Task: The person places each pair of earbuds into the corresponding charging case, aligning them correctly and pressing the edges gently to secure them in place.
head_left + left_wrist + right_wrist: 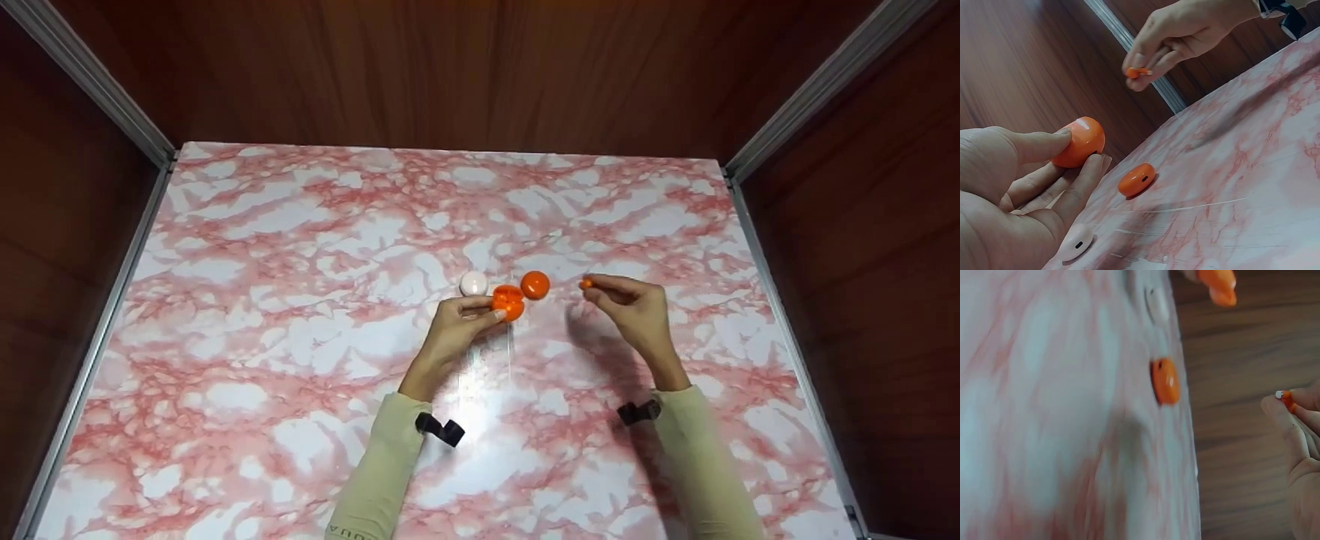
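My left hand (455,328) holds an orange earbud case (508,306) with its lid up, thumb on one side and fingers on the other. In the left wrist view the case (1085,142) sits between thumb and fingertips, above the table. To its right, my right hand (634,307) pinches a small orange earbud (586,283) between thumb and fingers. The earbud's stem (1279,394) ends in a white tip in the right wrist view. A second orange case (535,284), closed, lies on the table between the hands. Beside the held case lies a closed white case (473,283).
The table (300,450) has a red and white marbled top. Dark wooden panels (450,75) with metal corner rails (817,90) enclose it at the back and sides. Each wrist wears a black strap-mounted camera (441,429).
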Action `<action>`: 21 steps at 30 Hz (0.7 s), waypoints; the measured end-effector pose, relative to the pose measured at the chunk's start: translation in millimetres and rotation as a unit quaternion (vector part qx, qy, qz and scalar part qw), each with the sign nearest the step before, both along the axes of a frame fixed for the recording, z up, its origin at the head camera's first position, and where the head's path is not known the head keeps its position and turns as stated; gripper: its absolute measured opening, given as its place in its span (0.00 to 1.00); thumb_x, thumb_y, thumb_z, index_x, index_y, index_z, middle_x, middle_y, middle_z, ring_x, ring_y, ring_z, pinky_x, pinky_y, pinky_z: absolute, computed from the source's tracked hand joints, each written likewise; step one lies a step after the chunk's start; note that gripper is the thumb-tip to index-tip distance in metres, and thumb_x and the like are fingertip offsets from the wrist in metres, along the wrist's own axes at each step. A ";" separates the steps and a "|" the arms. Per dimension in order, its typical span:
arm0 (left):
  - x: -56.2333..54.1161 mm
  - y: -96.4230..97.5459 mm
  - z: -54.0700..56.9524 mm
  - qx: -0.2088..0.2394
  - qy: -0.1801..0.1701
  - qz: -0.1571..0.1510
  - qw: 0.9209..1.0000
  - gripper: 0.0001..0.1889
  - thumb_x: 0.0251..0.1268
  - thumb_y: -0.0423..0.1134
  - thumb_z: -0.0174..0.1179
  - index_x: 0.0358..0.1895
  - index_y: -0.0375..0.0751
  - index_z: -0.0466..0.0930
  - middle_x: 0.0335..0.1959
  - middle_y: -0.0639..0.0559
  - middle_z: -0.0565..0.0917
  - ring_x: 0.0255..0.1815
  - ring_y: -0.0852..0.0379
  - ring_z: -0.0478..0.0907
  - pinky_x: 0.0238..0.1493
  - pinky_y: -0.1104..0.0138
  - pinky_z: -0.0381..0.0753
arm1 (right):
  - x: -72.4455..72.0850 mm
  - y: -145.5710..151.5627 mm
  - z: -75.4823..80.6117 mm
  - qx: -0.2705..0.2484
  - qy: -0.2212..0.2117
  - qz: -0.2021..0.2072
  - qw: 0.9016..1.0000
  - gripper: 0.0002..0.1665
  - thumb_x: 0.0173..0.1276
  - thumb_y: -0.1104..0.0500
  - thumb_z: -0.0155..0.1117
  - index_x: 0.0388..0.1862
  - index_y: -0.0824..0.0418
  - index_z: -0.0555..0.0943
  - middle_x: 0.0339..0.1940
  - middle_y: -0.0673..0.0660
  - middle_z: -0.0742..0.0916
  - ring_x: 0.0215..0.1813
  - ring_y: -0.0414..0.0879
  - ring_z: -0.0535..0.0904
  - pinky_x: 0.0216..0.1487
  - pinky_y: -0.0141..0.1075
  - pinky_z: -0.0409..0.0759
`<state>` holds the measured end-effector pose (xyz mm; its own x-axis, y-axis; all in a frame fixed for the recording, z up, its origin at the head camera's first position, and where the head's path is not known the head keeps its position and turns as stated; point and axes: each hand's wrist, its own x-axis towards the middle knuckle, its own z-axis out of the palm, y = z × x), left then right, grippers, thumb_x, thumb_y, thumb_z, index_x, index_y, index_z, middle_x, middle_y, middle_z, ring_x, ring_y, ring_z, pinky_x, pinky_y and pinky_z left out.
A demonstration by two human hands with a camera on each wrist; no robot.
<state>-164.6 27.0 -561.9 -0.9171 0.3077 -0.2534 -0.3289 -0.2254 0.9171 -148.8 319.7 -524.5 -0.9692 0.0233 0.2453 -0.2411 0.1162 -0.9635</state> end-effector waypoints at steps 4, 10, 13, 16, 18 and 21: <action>0.6 1.3 0.9 -0.002 -0.001 -0.003 1.000 0.19 0.67 0.27 0.69 0.60 0.26 0.83 0.54 0.34 0.88 0.48 0.58 0.89 0.65 0.51 0.89 | -2.7 -17.5 2.7 -0.034 0.015 0.021 0.999 0.15 0.66 0.73 0.72 0.52 0.77 0.87 0.46 0.68 0.93 0.44 0.45 0.93 0.48 0.35 0.94; 0.9 3.1 2.9 0.019 -0.008 -0.006 1.000 0.19 0.68 0.25 0.67 0.61 0.23 0.81 0.55 0.33 0.88 0.49 0.55 0.89 0.68 0.48 0.86 | -5.0 -42.7 7.2 -0.043 0.021 0.023 0.999 0.14 0.67 0.74 0.71 0.51 0.78 0.87 0.45 0.59 0.94 0.43 0.42 0.93 0.44 0.32 0.94; 0.5 4.1 2.6 0.018 -0.005 -0.004 1.000 0.19 0.68 0.25 0.67 0.60 0.23 0.82 0.54 0.34 0.88 0.48 0.56 0.89 0.67 0.48 0.87 | -5.8 -53.9 9.5 -0.031 0.020 0.012 0.999 0.13 0.67 0.73 0.72 0.50 0.75 0.88 0.46 0.65 0.93 0.42 0.42 0.93 0.45 0.32 0.94; 0.6 5.4 1.9 0.002 0.014 -0.006 1.000 0.18 0.68 0.26 0.68 0.59 0.23 0.83 0.53 0.34 0.89 0.48 0.57 0.89 0.63 0.55 0.91 | -6.8 -63.0 10.8 -0.022 0.019 0.007 1.000 0.13 0.67 0.72 0.73 0.50 0.73 0.89 0.47 0.74 0.91 0.41 0.45 0.93 0.45 0.31 0.94; 1.2 6.4 1.8 -0.006 0.026 -0.006 1.000 0.17 0.68 0.26 0.68 0.58 0.24 0.84 0.52 0.34 0.90 0.47 0.58 0.89 0.58 0.62 0.93 | -7.6 -67.9 10.6 -0.021 0.020 0.011 1.000 0.13 0.67 0.71 0.73 0.50 0.73 0.89 0.47 0.76 0.90 0.41 0.47 0.93 0.45 0.32 0.94; 2.7 8.1 2.0 -0.007 0.032 -0.001 0.999 0.16 0.68 0.26 0.68 0.57 0.23 0.85 0.50 0.35 0.91 0.45 0.60 0.89 0.51 0.71 0.92 | -8.4 -74.1 8.9 -0.026 0.021 0.024 0.999 0.13 0.67 0.72 0.73 0.50 0.74 0.89 0.46 0.76 0.90 0.42 0.48 0.93 0.46 0.33 0.94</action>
<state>-161.9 35.1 -559.9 -0.9306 0.3072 -0.1989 -0.2706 -0.2119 0.9391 -157.2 245.6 -515.6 -0.9582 -0.0087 0.2859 -0.2859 0.0541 -0.9567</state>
